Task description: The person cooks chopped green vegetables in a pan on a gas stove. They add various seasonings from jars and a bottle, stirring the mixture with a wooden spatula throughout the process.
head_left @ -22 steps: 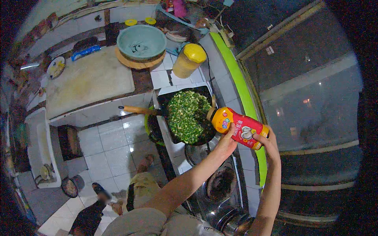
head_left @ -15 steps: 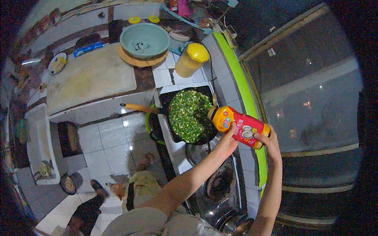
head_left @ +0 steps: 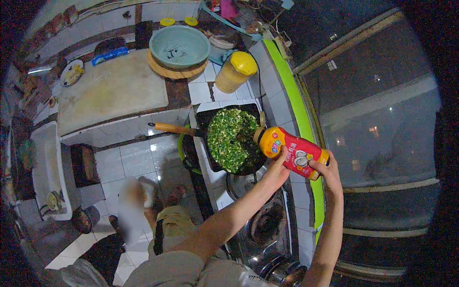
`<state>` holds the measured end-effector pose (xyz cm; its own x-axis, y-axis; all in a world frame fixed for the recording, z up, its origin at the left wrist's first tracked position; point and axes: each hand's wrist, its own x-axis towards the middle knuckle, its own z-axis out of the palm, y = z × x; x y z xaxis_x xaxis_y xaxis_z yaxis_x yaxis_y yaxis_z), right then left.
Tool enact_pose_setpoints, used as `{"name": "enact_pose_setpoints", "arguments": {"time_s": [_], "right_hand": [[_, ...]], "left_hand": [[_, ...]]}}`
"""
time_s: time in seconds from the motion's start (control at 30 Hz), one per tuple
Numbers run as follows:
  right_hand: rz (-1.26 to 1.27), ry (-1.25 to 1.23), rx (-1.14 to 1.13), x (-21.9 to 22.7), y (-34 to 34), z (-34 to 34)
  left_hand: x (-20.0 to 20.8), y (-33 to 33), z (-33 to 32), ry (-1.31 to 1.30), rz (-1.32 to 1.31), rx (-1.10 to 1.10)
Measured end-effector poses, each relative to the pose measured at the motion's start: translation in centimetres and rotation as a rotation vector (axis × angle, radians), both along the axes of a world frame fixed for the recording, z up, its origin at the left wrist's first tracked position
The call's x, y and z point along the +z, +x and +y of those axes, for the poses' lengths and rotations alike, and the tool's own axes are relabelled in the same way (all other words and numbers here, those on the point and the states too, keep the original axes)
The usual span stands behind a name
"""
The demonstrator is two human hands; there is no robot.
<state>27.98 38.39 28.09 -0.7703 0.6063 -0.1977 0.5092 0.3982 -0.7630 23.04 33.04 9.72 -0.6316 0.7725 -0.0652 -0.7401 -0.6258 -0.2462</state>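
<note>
My left hand (head_left: 278, 168) grips the neck end of a red and yellow oyster sauce bottle (head_left: 297, 152). Round its base, my right hand (head_left: 329, 173) is closed. The bottle is tilted, its open mouth pointing left over the right rim of a dark pan, with the flip cap hanging back. Finely chopped green leaves mixed with pale bits (head_left: 233, 138) fill the pan, and a darker patch lies near the bottle's mouth. The pan sits on the far burner, its wooden handle (head_left: 172, 128) sticking out to the left. No sauce stream can be made out.
Behind the pan stands a yellow-lidded container (head_left: 236, 71). A pale blue basin (head_left: 180, 47) rests on a round wooden board, left of it a large cutting board (head_left: 112, 86). The near burner (head_left: 265, 222) is beside my left forearm. Another person (head_left: 103, 258) stands at lower left.
Both hands keep the bottle tilted at nearly the same spot over the pan. At lower left, the other person has moved and shows more of their body. The view has shifted slightly.
</note>
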Motion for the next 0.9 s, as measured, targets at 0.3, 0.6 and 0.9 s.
{"name": "enact_pose_setpoints", "arguments": {"time_s": [0.3, 0.6, 0.9], "right_hand": [[0.034, 0.048, -0.086, -0.4, 0.1, 0.5], [0.103, 0.030, -0.134, -0.7, 0.0, 0.5], [0.077, 0.035, -0.138, -0.4, -0.8, -0.1]], "left_hand": [[0.7, -1.8, 0.8, 0.002, 0.038, -0.046], [1.0, -2.8, 1.4, 0.038, 0.027, -0.143], [0.5, -3.5, 1.9, -0.006, 0.029, -0.079]]}}
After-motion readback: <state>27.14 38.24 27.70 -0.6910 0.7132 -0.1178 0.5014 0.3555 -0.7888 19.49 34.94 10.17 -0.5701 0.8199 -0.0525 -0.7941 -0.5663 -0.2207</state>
